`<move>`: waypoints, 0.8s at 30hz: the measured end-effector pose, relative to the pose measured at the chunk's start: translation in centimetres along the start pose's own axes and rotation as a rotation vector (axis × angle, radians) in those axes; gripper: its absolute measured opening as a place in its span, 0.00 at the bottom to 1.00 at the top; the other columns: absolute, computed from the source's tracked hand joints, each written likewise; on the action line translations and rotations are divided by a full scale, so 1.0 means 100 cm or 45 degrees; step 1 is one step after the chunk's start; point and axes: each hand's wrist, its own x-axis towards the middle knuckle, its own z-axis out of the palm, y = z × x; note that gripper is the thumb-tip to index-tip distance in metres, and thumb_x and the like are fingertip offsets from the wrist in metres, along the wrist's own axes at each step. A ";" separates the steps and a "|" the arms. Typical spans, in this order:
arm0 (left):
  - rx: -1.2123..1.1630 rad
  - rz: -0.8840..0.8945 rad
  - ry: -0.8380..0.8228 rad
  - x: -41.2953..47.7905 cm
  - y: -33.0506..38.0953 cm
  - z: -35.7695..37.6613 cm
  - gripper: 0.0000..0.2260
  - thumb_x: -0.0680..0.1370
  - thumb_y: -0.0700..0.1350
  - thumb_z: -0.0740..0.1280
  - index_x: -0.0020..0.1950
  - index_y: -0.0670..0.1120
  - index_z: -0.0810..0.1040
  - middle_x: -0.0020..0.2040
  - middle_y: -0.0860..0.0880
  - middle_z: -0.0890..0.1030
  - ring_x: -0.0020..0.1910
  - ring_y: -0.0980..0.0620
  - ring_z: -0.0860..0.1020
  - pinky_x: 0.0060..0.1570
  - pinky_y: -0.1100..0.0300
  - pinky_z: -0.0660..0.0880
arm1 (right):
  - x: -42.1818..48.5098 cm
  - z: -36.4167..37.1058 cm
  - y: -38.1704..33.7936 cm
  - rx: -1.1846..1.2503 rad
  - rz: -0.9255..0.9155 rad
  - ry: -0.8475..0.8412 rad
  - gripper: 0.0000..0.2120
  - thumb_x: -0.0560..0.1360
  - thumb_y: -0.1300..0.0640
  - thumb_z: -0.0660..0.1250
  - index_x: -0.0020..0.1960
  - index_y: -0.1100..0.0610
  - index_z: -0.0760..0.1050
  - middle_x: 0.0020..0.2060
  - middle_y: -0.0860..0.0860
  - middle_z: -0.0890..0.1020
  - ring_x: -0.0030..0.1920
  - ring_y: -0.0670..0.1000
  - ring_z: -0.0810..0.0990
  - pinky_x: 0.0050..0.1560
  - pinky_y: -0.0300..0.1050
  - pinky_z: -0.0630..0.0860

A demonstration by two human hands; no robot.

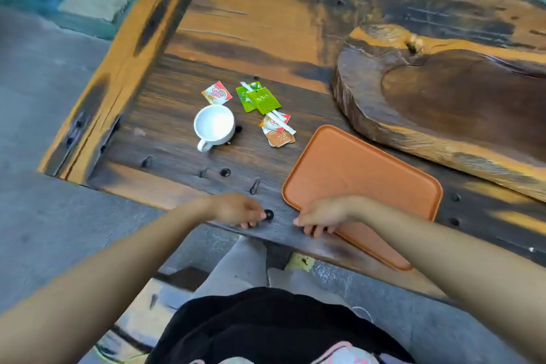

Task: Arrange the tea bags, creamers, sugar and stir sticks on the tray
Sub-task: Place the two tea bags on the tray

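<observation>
An empty orange tray (pixel 354 174) lies on the dark wooden table, near its front edge. Beyond it to the left lie two green tea bags (pixel 260 97), a wrapped white stir stick (pixel 282 122) and orange-and-white sachets (pixel 277 134) in a loose pile. A red-and-white creamer packet (pixel 216 93) lies alone further left. My left hand (pixel 236 210) rests on the table's front edge with its fingers curled, holding nothing. My right hand (pixel 322 216) rests at the tray's near left corner, fingers curled down over the tray's edge.
A white mug (pixel 214 125) stands upright left of the packets, handle toward me. A large carved wooden slab (pixel 443 91) fills the table's right side behind the tray. Black bolt heads (pixel 268 214) dot the tabletop. The table's left edge drops to a grey floor.
</observation>
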 end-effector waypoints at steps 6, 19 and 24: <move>-0.256 0.080 0.361 0.006 -0.022 -0.103 0.11 0.79 0.48 0.60 0.56 0.44 0.75 0.43 0.48 0.79 0.37 0.54 0.77 0.39 0.56 0.75 | 0.008 -0.086 -0.042 0.141 -0.074 0.480 0.15 0.79 0.53 0.59 0.57 0.64 0.74 0.49 0.59 0.79 0.38 0.50 0.77 0.36 0.41 0.70; 0.172 -0.024 0.870 0.089 -0.050 -0.247 0.12 0.72 0.41 0.67 0.53 0.40 0.80 0.56 0.38 0.82 0.57 0.41 0.78 0.53 0.53 0.73 | 0.079 -0.177 -0.110 -0.219 0.117 1.225 0.24 0.73 0.47 0.65 0.62 0.61 0.68 0.61 0.60 0.73 0.64 0.60 0.68 0.60 0.55 0.70; 0.032 0.015 0.889 0.122 -0.048 -0.249 0.12 0.70 0.43 0.69 0.47 0.36 0.79 0.49 0.33 0.82 0.50 0.38 0.79 0.46 0.52 0.73 | 0.111 -0.180 -0.118 -0.331 0.136 1.312 0.27 0.72 0.45 0.67 0.63 0.60 0.66 0.61 0.57 0.71 0.64 0.58 0.67 0.60 0.53 0.68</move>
